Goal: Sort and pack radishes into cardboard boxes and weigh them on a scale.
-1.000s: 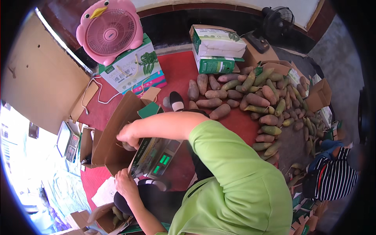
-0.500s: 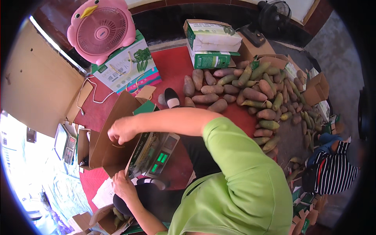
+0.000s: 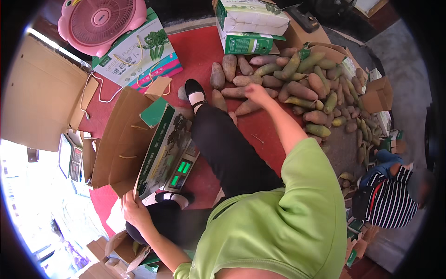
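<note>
My left hand (image 3: 134, 210) is closed on the near edge of an open cardboard carton (image 3: 121, 139) with a dark green printed side. The carton leans by a weighing scale (image 3: 179, 173) with a lit green display, between my legs. My right hand (image 3: 258, 95) reaches forward over the near edge of a pile of radishes (image 3: 302, 90), some reddish-brown and some green. It is right above a long brownish radish (image 3: 248, 108); its fingertips are blurred, so whether it grips one is unclear. What lies inside the carton is hidden.
A pink fan (image 3: 101, 23) stands on a white and green carton (image 3: 139, 51) at the far left. Stacked cartons (image 3: 251, 28) sit behind the pile. At the right, a person in a striped top (image 3: 392, 200) bends down. Another scale (image 3: 69, 158) stands at the left.
My right hand has swung from above the open carton to the radish pile at the right. My left hand keeps its hold on the carton's edge. The view has shifted slightly.
</note>
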`<state>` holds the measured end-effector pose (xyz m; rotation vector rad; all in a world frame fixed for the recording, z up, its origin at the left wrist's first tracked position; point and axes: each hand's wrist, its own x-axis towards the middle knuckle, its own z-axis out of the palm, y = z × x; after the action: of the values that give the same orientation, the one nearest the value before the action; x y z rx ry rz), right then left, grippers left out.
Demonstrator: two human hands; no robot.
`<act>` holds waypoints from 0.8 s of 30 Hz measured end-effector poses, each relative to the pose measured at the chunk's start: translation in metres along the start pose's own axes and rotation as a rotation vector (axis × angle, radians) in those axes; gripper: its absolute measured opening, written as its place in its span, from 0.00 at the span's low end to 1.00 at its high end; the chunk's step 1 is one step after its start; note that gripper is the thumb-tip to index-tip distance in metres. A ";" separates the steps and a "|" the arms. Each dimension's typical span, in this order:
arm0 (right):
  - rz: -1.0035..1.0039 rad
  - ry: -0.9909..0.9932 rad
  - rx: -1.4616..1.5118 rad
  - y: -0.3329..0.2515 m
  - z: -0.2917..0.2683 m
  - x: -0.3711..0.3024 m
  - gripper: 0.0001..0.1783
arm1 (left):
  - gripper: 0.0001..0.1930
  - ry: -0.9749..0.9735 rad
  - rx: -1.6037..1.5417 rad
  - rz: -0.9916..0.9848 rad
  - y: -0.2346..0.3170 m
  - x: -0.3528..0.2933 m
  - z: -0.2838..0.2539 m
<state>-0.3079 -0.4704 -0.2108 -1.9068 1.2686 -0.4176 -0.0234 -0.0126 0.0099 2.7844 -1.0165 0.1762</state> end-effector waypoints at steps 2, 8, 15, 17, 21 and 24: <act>0.015 0.041 -0.231 0.075 0.006 -0.019 0.11 | 0.05 -0.009 -0.032 -0.006 0.009 0.004 0.001; 0.448 -0.212 -0.266 0.097 0.069 -0.071 0.18 | 0.05 0.018 -0.016 -0.001 0.001 0.002 0.002; 0.330 -0.240 -0.198 0.032 0.108 -0.055 0.29 | 0.06 0.007 0.007 -0.029 -0.001 0.001 0.003; 0.305 -0.265 -0.257 0.025 0.117 -0.041 0.32 | 0.06 -0.014 -0.012 -0.030 -0.001 0.002 0.004; 0.311 -0.350 -0.381 0.023 0.135 -0.025 0.37 | 0.06 -0.028 0.012 -0.041 -0.002 0.002 0.004; 0.326 -0.365 -0.419 0.027 0.143 -0.026 0.40 | 0.05 -0.015 0.015 -0.041 -0.001 0.003 0.003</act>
<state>-0.2442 -0.3909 -0.3181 -1.9400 1.4552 0.3787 -0.0204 -0.0136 0.0075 2.8222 -0.9642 0.1587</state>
